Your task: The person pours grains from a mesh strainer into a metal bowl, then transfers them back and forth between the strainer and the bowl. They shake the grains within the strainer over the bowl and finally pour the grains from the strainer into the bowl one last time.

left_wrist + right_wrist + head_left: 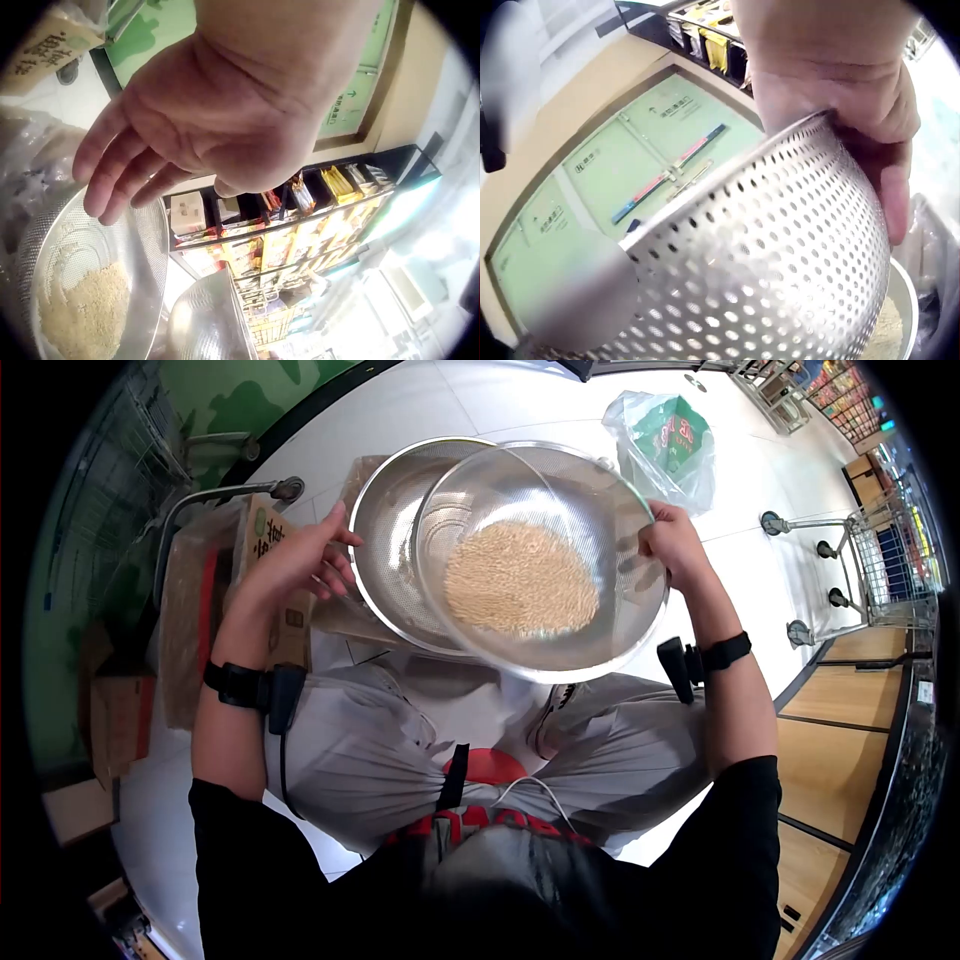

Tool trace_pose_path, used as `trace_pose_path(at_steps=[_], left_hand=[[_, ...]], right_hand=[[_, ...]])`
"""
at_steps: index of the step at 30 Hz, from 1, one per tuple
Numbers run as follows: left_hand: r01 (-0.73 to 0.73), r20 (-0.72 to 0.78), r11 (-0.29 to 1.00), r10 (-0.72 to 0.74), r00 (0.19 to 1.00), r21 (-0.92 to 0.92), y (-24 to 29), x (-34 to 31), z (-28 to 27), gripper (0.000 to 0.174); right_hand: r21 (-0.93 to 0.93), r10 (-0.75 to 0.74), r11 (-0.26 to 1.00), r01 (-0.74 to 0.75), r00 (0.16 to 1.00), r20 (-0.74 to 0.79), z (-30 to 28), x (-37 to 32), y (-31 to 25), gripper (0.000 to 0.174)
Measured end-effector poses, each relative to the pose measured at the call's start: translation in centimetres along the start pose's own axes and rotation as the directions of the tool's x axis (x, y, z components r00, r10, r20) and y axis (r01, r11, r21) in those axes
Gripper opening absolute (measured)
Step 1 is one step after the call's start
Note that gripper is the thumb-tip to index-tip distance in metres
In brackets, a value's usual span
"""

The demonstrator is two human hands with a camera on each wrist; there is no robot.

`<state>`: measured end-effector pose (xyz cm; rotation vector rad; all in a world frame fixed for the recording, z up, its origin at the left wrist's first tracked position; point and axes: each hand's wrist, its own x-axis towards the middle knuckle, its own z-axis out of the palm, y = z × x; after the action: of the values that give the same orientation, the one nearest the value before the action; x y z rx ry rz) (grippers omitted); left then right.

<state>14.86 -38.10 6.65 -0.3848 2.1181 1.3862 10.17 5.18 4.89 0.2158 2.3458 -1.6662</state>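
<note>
In the head view, a round perforated metal colander [630,615] shows a heap of tan grain [520,580] inside its rim. My right hand [677,548] grips its right edge; the right wrist view has that hand [870,120] curled over the rim of the perforated colander [780,255]. This colander overlaps a second metal colander [385,525] on its left, whose covered side is hidden. Beside the second one's left rim, my left hand [312,560] has its fingers spread loosely and holds nothing. The left wrist view shows grain [90,315] in a colander below these fingers.
A cardboard box [262,530] stands left of the left hand, near a wheeled cart frame [230,490]. Beyond the colanders a plastic bag [660,448] lies on the white tiled floor [450,405]. A shopping cart [870,575] stands at the right.
</note>
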Motion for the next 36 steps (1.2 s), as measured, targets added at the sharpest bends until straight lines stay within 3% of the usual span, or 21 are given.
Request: trace_pose_path(at_steps=[2, 4, 5, 6, 8, 11, 12, 14, 16, 18, 20, 23, 25, 27, 28, 31, 36], left_hand=[[-0.022, -0.027, 0.999, 0.023, 0.999, 0.035, -0.4, 0.5, -0.3, 0.071], [-0.048, -0.003, 0.999, 0.048, 0.999, -0.001, -1.8, 2.6, -0.8, 0.071], [-0.066, 0.013, 0.997, 0.066, 0.998, -0.04, -2.5, 3.6, -1.0, 0.071], [-0.067, 0.019, 0.997, 0.068, 0.997, -0.034, -1.9, 3.3, -0.6, 0.071], [-0.003, -0.061, 1.0, 0.004, 0.998, 0.028, -0.1, 1.3, 0.5, 0.071], [-0.002, -0.005, 1.0, 0.002, 1.0, 0.017, 0.0, 0.7, -0.1, 0.069], [0.008, 0.008, 1.0, -0.008, 1.0, 0.005, -0.4, 0.9, -0.4, 0.067], [0.008, -0.002, 1.0, -0.008, 1.0, 0.015, -0.8, 1.1, -0.6, 0.067], [-0.006, -0.054, 0.999, 0.008, 0.999, 0.045, -1.1, 1.6, -0.4, 0.071], [-0.048, -0.04, 0.998, 0.05, 0.998, 0.043, -1.2, 2.3, 0.2, 0.071], [-0.083, -0.041, 0.996, 0.084, 0.996, 0.028, -1.0, 2.2, 0.0, 0.072], [0.0, -0.019, 1.0, 0.0, 1.0, -0.011, 0.2, -0.1, 0.5, 0.064], [0.007, -0.037, 1.0, -0.008, 0.999, -0.01, -0.3, 0.0, -0.3, 0.064], [0.012, -0.046, 1.0, -0.011, 0.999, 0.015, -0.6, 0.4, -0.6, 0.065], [0.011, -0.041, 1.0, -0.01, 0.999, 0.02, -0.6, 0.5, -0.5, 0.065], [0.022, -0.039, 0.999, -0.02, 0.999, 0.042, 0.2, 0.4, 0.0, 0.065], [0.011, -0.031, 1.0, -0.01, 0.999, 0.016, 0.4, -0.2, 0.2, 0.065]], right_hand=[[0.045, -0.031, 0.998, 0.034, 0.997, -0.067, 1.3, 0.3, -0.5, 0.048], [-0.034, -0.077, 0.997, 0.074, 0.993, -0.084, 4.1, -0.8, -1.3, 0.045], [-0.105, -0.059, 0.993, 0.062, 0.998, 0.027, 4.6, -0.4, -0.6, 0.043], [0.009, -0.025, 1.0, 0.024, 0.987, 0.162, 4.9, -0.8, -0.4, 0.042], [-0.057, -0.025, 0.998, 0.031, 0.994, 0.104, 3.9, -1.8, -0.6, 0.042], [0.022, 0.024, 0.999, -0.025, 0.999, 0.045, 0.1, -0.3, -0.1, 0.043], [-0.029, 0.012, 1.0, -0.011, 0.999, 0.041, -0.4, -0.2, -1.0, 0.044], [0.079, -0.057, 0.995, 0.06, 0.998, -0.037, 0.9, -0.4, -1.3, 0.044], [-0.005, -0.09, 0.996, 0.09, 0.995, -0.031, 3.5, 0.0, -0.5, 0.043], [-0.015, -0.019, 1.0, 0.022, 0.988, 0.152, 4.9, -0.2, -0.7, 0.043], [-0.032, -0.031, 0.999, 0.033, 0.997, 0.076, 4.0, -1.7, -1.6, 0.042], [-0.016, -0.008, 1.0, 0.009, 0.999, 0.042, -1.0, 0.2, -0.3, 0.042], [-0.009, 0.018, 1.0, -0.018, 1.0, 0.017, -1.0, 0.8, -1.1, 0.043], [0.072, -0.041, 0.996, 0.046, 0.997, -0.068, -0.4, 1.0, -1.0, 0.042], [0.075, -0.039, 0.996, 0.044, 0.997, -0.073, 0.5, 0.7, -1.1, 0.042], [-0.093, -0.036, 0.995, 0.046, 0.993, 0.11, 2.6, 0.2, -1.1, 0.042], [-0.016, 0.03, 0.999, -0.03, 0.999, 0.013, -2.3, 0.9, -0.8, 0.048]])
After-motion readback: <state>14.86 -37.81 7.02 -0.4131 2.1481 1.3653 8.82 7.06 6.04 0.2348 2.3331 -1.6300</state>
